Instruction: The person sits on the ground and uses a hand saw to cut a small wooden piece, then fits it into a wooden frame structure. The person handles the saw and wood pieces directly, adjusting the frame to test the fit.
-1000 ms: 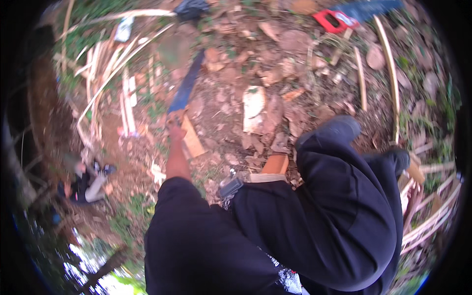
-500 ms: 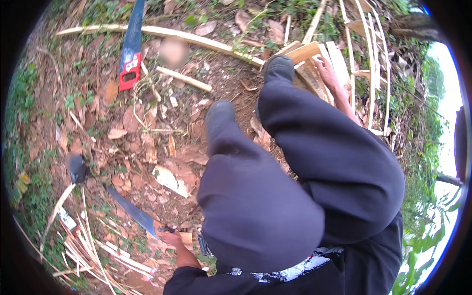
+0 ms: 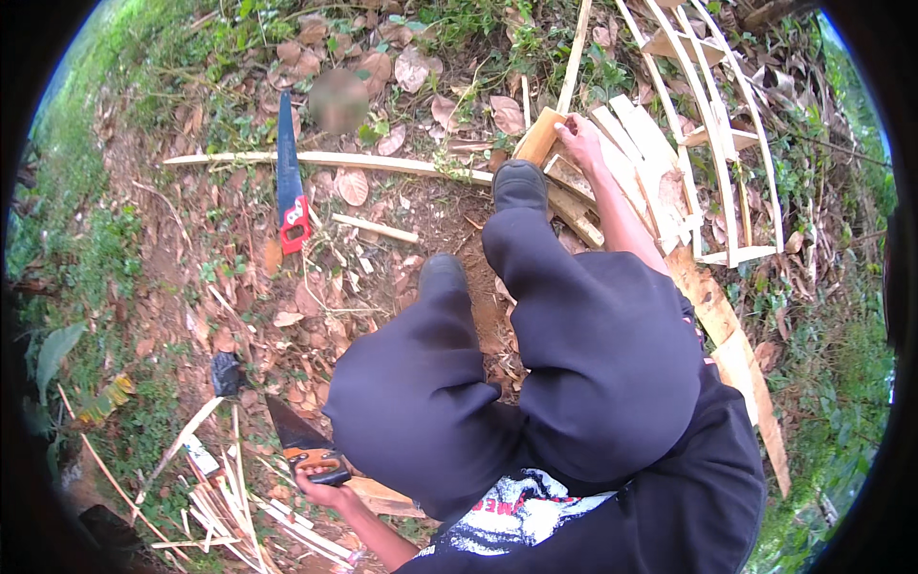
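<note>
Fingers of the left hand are curled shut around the orange-and-black handle of a big knife, low at the person's left side, its dark blade pointing up over the leaf-strewn ground. Beside it lies a bundle of thin split sticks. The right hand reaches forward past the right shoe, fingers closed on the end of a short pale wooden block among stacked wood slats. A red-handled saw lies well apart on the ground.
</note>
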`<state>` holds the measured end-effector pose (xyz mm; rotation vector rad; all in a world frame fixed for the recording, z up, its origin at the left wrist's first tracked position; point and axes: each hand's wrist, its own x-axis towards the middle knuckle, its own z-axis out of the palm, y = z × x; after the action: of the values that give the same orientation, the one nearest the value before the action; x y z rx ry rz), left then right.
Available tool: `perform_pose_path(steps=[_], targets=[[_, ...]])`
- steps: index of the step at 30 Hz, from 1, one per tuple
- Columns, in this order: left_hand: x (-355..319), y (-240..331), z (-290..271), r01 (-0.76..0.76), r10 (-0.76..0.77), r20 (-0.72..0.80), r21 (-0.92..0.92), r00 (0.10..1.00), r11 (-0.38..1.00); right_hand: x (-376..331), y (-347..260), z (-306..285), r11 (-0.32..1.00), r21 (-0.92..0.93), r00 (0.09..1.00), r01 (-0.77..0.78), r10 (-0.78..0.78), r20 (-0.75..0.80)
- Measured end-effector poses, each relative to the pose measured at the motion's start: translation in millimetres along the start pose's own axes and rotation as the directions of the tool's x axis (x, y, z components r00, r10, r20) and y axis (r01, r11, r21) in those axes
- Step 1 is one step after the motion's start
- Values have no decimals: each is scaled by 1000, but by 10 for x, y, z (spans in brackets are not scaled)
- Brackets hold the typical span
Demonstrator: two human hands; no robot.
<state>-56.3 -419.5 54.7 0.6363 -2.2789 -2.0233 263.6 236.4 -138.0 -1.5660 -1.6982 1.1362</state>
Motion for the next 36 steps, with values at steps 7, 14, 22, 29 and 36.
perform_pose_path(steps=[7,14,22,29,36], targets=[[-435,1805,636,-35,117,384,-214,916,976,59,169,264,994,101,999,34,-34,-2],[-1455,2579,1618,-46,364,821,-384,440,922,115,242,370,975,215,998,55,-58,10],[-2198,932,3168,-121,328,880,-304,345,945,153,261,330,983,180,999,36,-35,-10],[-2567,105,3523,-262,-5,988,47,157,964,90,283,196,972,227,997,-51,35,74],[-2557,300,3329,-521,-39,991,100,127,848,83,255,102,953,300,998,-46,34,46]])
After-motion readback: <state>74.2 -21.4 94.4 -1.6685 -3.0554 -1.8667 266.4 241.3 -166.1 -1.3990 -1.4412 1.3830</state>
